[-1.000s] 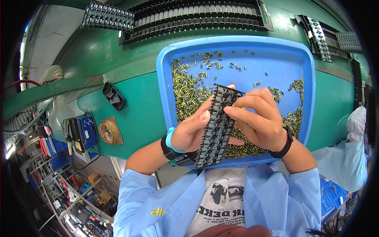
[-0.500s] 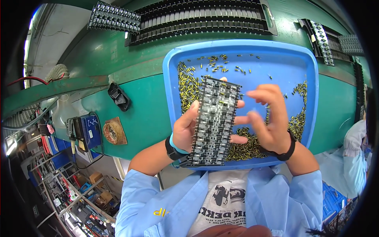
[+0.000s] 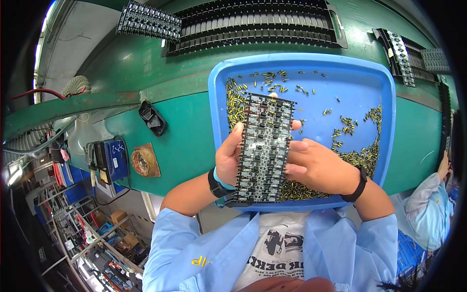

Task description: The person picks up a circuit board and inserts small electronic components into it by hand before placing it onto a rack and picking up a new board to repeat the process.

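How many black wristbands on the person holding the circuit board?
2: a left wristband, next to a light-blue band, and a right wristband. Both wrists show.

Light blue jacket, worn open, sleeves ending near elbows, yellow lettering on front. Pale T-shirt, black print. Hands bare; black strap plus bright blue band left, black band right.
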Demonstrator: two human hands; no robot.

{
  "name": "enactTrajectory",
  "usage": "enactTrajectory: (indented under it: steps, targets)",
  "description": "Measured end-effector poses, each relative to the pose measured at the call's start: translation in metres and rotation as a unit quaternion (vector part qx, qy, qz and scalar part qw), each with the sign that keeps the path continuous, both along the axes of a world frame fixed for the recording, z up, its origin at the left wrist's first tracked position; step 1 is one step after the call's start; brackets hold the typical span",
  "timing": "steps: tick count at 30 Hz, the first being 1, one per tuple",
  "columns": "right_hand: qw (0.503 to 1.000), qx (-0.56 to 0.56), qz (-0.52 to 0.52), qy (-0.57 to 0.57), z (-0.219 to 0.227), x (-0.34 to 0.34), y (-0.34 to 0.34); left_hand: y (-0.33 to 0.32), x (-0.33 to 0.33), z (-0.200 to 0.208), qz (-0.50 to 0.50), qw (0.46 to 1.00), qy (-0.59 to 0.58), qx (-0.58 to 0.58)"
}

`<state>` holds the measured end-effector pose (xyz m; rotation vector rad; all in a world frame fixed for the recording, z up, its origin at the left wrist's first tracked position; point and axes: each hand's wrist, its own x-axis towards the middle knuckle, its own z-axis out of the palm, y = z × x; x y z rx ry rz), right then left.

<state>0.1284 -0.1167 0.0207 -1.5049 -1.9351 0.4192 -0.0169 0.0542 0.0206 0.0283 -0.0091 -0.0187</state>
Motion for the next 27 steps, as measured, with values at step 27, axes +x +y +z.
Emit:
enactTrajectory:
  steps: [27]
  targets:
    - [0.863, -0.016, -0.277, 0.422, 0.011, 0.020, -0.006, -0.004, -0.003, 0.008, -0.040, 0.987, 0.081, 0.134]
